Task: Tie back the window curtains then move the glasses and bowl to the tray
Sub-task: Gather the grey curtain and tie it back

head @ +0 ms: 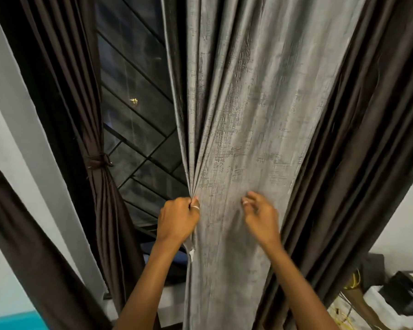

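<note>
A grey textured curtain hangs in front of me, with a dark brown curtain behind it on the right. My left hand grips the grey curtain's gathered left edge in a fist. My right hand hovers at the front of the grey cloth with fingers loosely curled, holding nothing; it is blurred. On the left, another dark brown curtain is cinched with a tie-back. No glasses, bowl or tray are in view.
A dark window with a diagonal metal grille shows between the curtains. A white wall strip runs along the left. Boxes and yellow cables sit at the lower right. A teal surface lies at the bottom left.
</note>
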A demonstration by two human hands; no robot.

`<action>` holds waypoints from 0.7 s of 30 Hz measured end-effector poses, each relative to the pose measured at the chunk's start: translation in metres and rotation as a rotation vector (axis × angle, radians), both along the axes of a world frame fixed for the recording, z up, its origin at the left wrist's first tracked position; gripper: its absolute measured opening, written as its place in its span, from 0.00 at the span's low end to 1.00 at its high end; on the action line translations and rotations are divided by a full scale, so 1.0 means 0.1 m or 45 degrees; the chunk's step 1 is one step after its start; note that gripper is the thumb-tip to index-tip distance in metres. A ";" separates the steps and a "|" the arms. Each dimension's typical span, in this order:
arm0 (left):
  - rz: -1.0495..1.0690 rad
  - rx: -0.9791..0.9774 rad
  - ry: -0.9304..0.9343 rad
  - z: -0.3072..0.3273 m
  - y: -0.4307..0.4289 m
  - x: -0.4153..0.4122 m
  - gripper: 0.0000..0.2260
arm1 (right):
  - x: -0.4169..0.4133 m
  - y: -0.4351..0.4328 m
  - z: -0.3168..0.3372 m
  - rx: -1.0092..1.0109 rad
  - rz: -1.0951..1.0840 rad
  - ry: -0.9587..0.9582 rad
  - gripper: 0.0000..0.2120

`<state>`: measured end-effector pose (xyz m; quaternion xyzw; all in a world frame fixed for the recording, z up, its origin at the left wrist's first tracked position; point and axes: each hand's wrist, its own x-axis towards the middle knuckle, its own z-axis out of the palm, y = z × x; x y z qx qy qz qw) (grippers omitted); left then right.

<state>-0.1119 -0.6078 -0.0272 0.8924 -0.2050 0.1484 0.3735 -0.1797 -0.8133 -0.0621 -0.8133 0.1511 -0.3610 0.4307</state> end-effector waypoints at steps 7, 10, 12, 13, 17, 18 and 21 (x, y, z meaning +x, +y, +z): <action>-0.042 -0.016 -0.010 -0.01 0.04 0.05 0.23 | -0.04 -0.86 0.27 0.084 -0.288 0.090 0.33; -0.061 -0.022 -0.012 -0.01 0.05 0.07 0.24 | 0.00 -0.98 0.31 0.311 -0.034 0.164 0.42; -0.071 -0.031 -0.006 -0.01 0.07 0.09 0.24 | 0.03 -1.04 0.31 0.455 0.090 0.175 0.43; -0.073 -0.038 -0.003 -0.01 0.09 0.10 0.24 | 0.04 -1.07 0.30 0.528 0.149 0.177 0.41; -0.043 -0.041 -0.024 -0.01 0.18 0.12 0.24 | 0.07 -1.12 0.25 0.623 0.313 0.156 0.22; -0.042 -0.038 -0.030 0.00 0.20 0.13 0.24 | 0.07 -1.10 0.23 0.610 0.285 0.126 0.17; -0.034 -0.032 -0.037 0.00 0.22 0.12 0.24 | 0.00 -0.97 0.17 0.500 0.085 0.047 0.03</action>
